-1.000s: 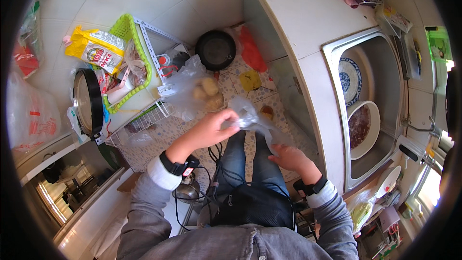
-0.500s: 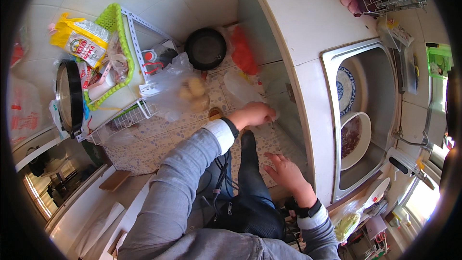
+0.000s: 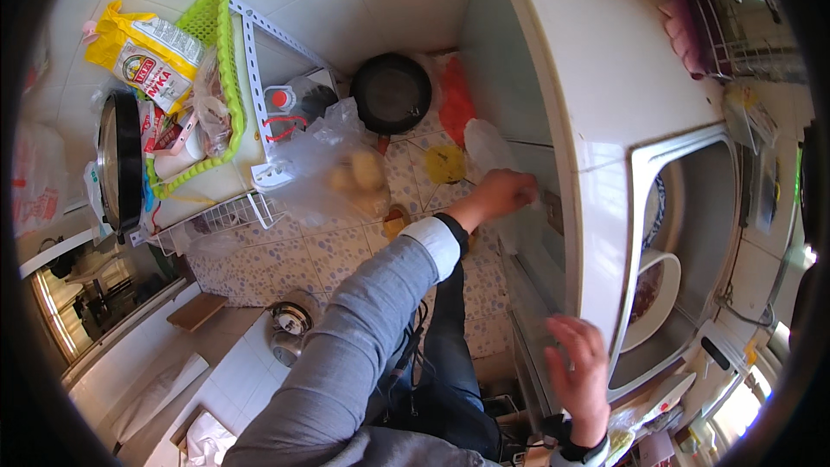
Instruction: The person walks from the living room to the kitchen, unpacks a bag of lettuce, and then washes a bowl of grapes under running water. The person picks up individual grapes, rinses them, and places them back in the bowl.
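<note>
My left hand (image 3: 506, 193) reaches across to the right, fingers curled, close beside the glass cabinet door (image 3: 510, 60) and its small handle plate (image 3: 552, 210). What its fingers hold, if anything, is hidden. A whitish translucent plastic bag (image 3: 489, 145) hangs or lies just beyond this hand, against the door. My right hand (image 3: 577, 367) is raised near the counter's front edge, its fingers apart and holding nothing. On the floor beyond my left hand lies a round yellow thing (image 3: 444, 164).
A black frying pan (image 3: 391, 93) and a red bag (image 3: 456, 102) stand by the far wall. To the left are a clear bag of round yellowish items (image 3: 356, 175), a shelf with a green basket (image 3: 226, 95), and a black-rimmed pan (image 3: 121, 164). The sink (image 3: 640, 151) is at right.
My left hand has moved right to the cabinet door. The whitish bag has shifted toward the door, and the yellow thing now shows. My right hand has moved right and down. The view has shifted.
</note>
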{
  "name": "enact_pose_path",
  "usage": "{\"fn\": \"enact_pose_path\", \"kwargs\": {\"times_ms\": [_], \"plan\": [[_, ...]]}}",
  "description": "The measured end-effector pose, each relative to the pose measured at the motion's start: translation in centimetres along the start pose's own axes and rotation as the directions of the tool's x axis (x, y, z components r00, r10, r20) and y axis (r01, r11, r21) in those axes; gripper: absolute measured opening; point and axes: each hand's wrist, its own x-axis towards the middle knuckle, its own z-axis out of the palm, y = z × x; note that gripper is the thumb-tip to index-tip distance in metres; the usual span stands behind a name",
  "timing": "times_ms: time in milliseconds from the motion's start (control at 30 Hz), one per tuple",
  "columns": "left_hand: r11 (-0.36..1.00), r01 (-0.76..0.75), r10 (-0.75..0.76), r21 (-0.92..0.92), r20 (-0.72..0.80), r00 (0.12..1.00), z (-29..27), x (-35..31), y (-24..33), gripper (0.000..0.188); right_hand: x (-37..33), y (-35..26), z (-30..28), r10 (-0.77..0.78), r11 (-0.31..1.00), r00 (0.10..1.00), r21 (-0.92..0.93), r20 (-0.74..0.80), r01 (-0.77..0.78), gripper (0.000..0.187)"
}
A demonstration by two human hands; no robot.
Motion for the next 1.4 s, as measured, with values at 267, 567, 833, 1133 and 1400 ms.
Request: {"fn": "enact_pose_path", "kwargs": {"times_ms": [267,567,833,1133,1400], "plan": [[0.917,0.291,-0.328,-0.274,-0.104,0.939,-1.0,-0.3,-9.7,0.022,3.7,4.4,-0.8,0.126,0.883,0.908,-0.373,-0.4,-0.287,0.057],[0.413,0.886,-0.767,0.211,-0.444,0.464,-4.9,0.5,-25.6,0.047,5.0,5.1,1.8,0.178,0.829,0.933,-0.463,-0.314,-0.314,0.064],[0.246,0.955,-0.88,0.166,-0.376,0.291,-7.0,2.3,-34.1,0.059,6.0,5.0,2.1,0.254,0.733,0.94,-0.588,-0.229,-0.342,0.07],[0.241,0.955,-0.835,0.173,-0.465,0.294,-6.6,2.3,-40.6,0.055,7.0,5.7,2.7,0.261,0.701,0.941,-0.628,-0.215,-0.338,0.073],[0.38,0.923,-0.721,0.055,-0.608,0.333,-3.6,1.1,-36.9,0.057,6.6,5.7,2.3,0.245,0.713,0.942,-0.616,-0.229,-0.335,0.076]]}}
